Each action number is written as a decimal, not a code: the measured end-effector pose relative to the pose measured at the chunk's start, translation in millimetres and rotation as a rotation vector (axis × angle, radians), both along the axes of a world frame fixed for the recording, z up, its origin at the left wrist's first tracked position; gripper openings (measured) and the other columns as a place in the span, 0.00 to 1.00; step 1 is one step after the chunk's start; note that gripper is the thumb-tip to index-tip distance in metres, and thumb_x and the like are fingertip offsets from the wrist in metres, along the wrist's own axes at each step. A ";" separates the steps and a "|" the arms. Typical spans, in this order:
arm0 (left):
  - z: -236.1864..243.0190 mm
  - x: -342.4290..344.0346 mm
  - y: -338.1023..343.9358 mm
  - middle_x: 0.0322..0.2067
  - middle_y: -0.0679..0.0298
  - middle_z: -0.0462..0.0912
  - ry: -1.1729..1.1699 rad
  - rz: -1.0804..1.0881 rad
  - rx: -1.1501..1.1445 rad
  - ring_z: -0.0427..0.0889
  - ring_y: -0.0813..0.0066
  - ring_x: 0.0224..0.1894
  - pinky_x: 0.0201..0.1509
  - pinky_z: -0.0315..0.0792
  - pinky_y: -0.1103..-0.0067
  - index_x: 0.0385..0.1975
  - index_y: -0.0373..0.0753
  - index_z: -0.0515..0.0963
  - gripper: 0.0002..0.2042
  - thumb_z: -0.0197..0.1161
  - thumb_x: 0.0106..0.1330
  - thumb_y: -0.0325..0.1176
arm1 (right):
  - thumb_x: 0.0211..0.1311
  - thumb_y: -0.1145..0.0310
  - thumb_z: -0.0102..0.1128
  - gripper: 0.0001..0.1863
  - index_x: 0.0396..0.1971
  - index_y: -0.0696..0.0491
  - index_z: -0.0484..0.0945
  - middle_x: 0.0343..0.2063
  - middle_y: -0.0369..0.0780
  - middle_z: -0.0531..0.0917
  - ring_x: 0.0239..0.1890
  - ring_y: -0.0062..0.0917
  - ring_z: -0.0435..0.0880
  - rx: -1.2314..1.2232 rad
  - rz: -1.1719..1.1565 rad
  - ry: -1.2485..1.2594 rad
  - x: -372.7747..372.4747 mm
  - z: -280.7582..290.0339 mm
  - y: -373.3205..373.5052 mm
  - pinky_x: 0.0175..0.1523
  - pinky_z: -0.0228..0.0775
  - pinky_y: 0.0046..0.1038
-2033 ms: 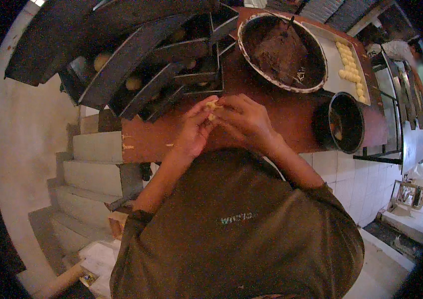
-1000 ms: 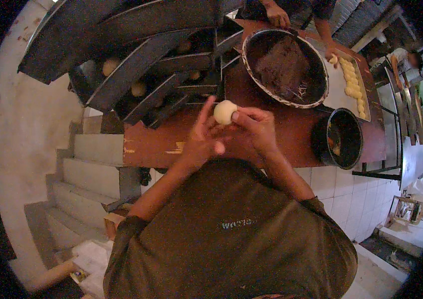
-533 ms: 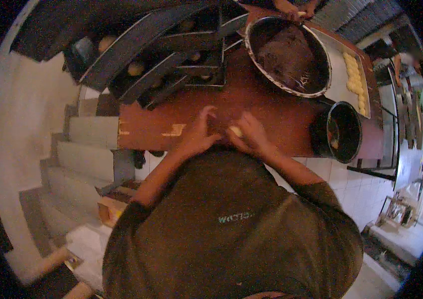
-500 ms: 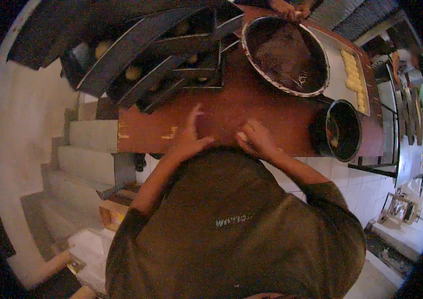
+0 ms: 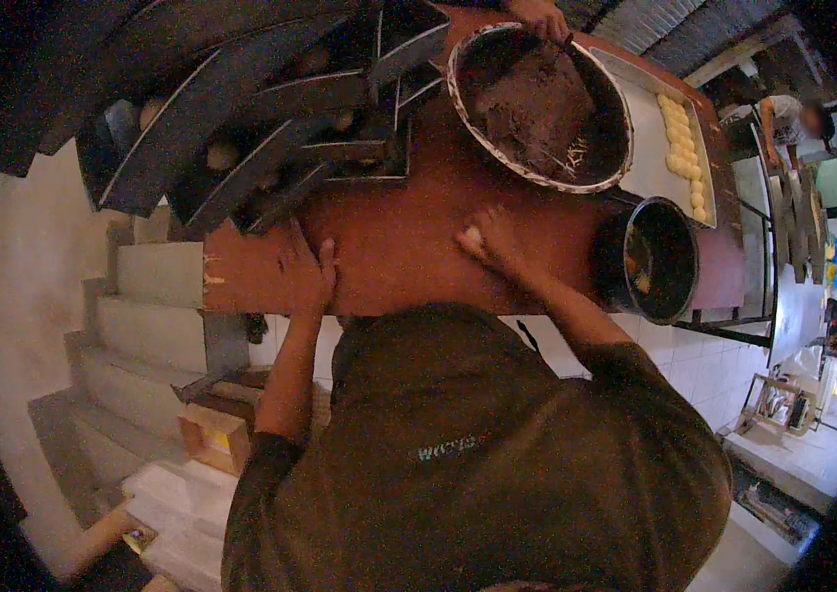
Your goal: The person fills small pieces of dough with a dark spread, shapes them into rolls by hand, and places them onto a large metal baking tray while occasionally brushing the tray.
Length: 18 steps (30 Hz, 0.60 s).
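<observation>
My left hand point(image 5: 308, 274) rests on the reddish-brown table point(image 5: 389, 237) near its left end, fingers spread, holding nothing. Its fingertips are close to the stacked dark metal tins. Farther right, my right hand point(image 5: 499, 242) is curled over a small pale dough ball point(image 5: 474, 235) against the tabletop; the fingers partly cover it. Beyond that hand stands a large round basin point(image 5: 625, 163) with a dark brown crumbly filling point(image 5: 537, 109) in it. A black pot point(image 5: 690, 261) sits to the right of my right hand, its contents too dim to name.
Stacked dark tins point(image 5: 270, 99), several with round dough pieces inside, crowd the far left. A pale tray point(image 5: 640, 109) at the far right bears rows of yellowish dough balls point(image 5: 680, 138). Another person's hand point(image 5: 537, 15) is at the basin's far rim. Steps point(image 5: 147, 326) lie to the left.
My left hand has moved left, away from my right hand, and now lies on the table. The right hand has moved slightly forward with the dough ball. The whole view has shifted a little.
</observation>
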<state>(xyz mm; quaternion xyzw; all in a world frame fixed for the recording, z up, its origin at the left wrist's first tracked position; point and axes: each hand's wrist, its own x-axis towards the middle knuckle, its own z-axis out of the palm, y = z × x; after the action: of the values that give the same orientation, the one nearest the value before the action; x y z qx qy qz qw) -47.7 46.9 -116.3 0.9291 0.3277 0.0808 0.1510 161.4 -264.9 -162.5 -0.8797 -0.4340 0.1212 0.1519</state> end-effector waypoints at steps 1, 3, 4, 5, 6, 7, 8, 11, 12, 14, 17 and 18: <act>1.2 3.8 0.3 0.68 0.40 0.65 -0.017 0.007 -0.012 0.64 0.38 0.70 0.74 0.57 0.56 0.75 0.34 0.54 0.41 0.47 0.74 0.61 | 0.64 0.61 0.62 0.14 0.34 0.58 0.79 0.37 0.52 0.80 0.41 0.49 0.76 0.091 -0.076 0.033 -0.3 25.9 26.9 0.49 0.68 0.46; -3.7 3.3 -3.7 0.68 0.40 0.66 -0.054 -0.030 0.134 0.64 0.39 0.70 0.74 0.57 0.56 0.75 0.33 0.54 0.40 0.48 0.74 0.59 | 0.64 0.61 0.62 0.14 0.35 0.59 0.78 0.39 0.54 0.79 0.42 0.51 0.76 0.272 -0.117 -0.106 3.8 33.8 48.9 0.49 0.67 0.48; 0.7 0.2 -2.1 0.68 0.40 0.66 -0.076 -0.046 0.223 0.64 0.40 0.70 0.74 0.57 0.56 0.75 0.33 0.54 0.39 0.48 0.74 0.58 | 0.64 0.61 0.62 0.15 0.36 0.60 0.78 0.41 0.55 0.78 0.43 0.52 0.75 0.362 -0.073 -0.271 -3.3 7.0 50.1 0.49 0.67 0.49; 17.7 0.8 -4.0 0.68 0.40 0.66 -0.085 -0.056 0.157 0.64 0.39 0.70 0.74 0.56 0.56 0.74 0.33 0.55 0.38 0.49 0.74 0.56 | 0.60 0.63 0.63 0.15 0.40 0.60 0.78 0.42 0.56 0.78 0.45 0.53 0.75 0.339 -0.043 -0.235 -15.7 -18.3 33.4 0.53 0.67 0.50; 36.8 2.4 -8.4 0.69 0.39 0.65 -0.100 -0.072 0.100 0.64 0.38 0.70 0.75 0.56 0.55 0.74 0.33 0.55 0.37 0.50 0.74 0.55 | 0.57 0.66 0.64 0.17 0.43 0.61 0.78 0.43 0.56 0.77 0.48 0.54 0.74 0.314 -0.014 -0.196 -29.3 -40.8 16.8 0.56 0.66 0.51; 23.4 -8.2 -3.2 0.69 0.39 0.64 -0.129 -0.043 0.129 0.63 0.37 0.70 0.75 0.56 0.54 0.74 0.33 0.55 0.37 0.50 0.74 0.54 | 0.55 0.66 0.65 0.20 0.46 0.61 0.78 0.45 0.55 0.77 0.50 0.51 0.74 0.278 0.074 -0.245 -43.0 -18.7 5.1 0.58 0.67 0.50; 10.1 -8.4 -0.4 0.70 0.38 0.62 -0.156 -0.038 0.141 0.62 0.37 0.71 0.75 0.55 0.54 0.74 0.33 0.55 0.37 0.51 0.74 0.53 | 0.54 0.69 0.65 0.20 0.47 0.60 0.78 0.47 0.52 0.78 0.51 0.50 0.74 0.329 0.206 -0.378 -39.5 -39.8 -21.4 0.57 0.68 0.50; 54.1 1.2 -9.3 0.70 0.37 0.60 -0.049 -0.015 -0.054 0.61 0.35 0.70 0.74 0.55 0.52 0.75 0.34 0.53 0.39 0.52 0.73 0.55 | 0.55 0.71 0.64 0.20 0.49 0.56 0.77 0.51 0.50 0.77 0.51 0.50 0.74 0.458 -0.152 -0.162 -24.1 -66.9 -53.8 0.54 0.68 0.48; 48.3 -0.1 -5.2 0.70 0.37 0.62 -0.008 0.022 -0.129 0.63 0.35 0.70 0.73 0.56 0.52 0.75 0.34 0.53 0.40 0.53 0.72 0.56 | 0.56 0.71 0.64 0.20 0.50 0.56 0.78 0.50 0.50 0.78 0.51 0.48 0.75 0.356 -0.190 -0.142 -20.9 -50.6 -36.9 0.54 0.69 0.46; 30.1 -4.1 1.0 0.67 0.36 0.65 -0.109 -0.005 -0.096 0.66 0.34 0.67 0.71 0.59 0.50 0.76 0.35 0.52 0.42 0.52 0.71 0.59 | 0.58 0.70 0.64 0.20 0.50 0.57 0.78 0.49 0.48 0.80 0.50 0.44 0.77 0.264 -0.150 -0.108 -34.7 -3.0 -4.9 0.55 0.70 0.43; 28.4 0.4 6.2 0.65 0.37 0.67 -0.122 -0.076 -0.067 0.67 0.34 0.66 0.71 0.59 0.49 0.73 0.35 0.55 0.40 0.52 0.71 0.60 | 0.60 0.68 0.64 0.20 0.51 0.58 0.79 0.47 0.46 0.82 0.49 0.37 0.80 0.268 -0.099 -0.006 -58.6 59.7 -1.7 0.56 0.72 0.39; 31.1 0.3 5.5 0.65 0.37 0.67 -0.109 -0.090 -0.063 0.68 0.34 0.65 0.71 0.59 0.49 0.72 0.35 0.56 0.40 0.52 0.71 0.60 | 0.61 0.68 0.64 0.20 0.52 0.58 0.79 0.47 0.45 0.83 0.48 0.35 0.81 0.282 -0.088 0.117 -58.6 81.8 -5.8 0.56 0.73 0.37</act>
<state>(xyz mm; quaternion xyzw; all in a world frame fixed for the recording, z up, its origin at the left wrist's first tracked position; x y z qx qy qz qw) -47.4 52.4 -85.2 0.9319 0.2793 0.1141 0.2014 102.8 -270.7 -80.7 -0.8593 -0.3982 0.1034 0.3039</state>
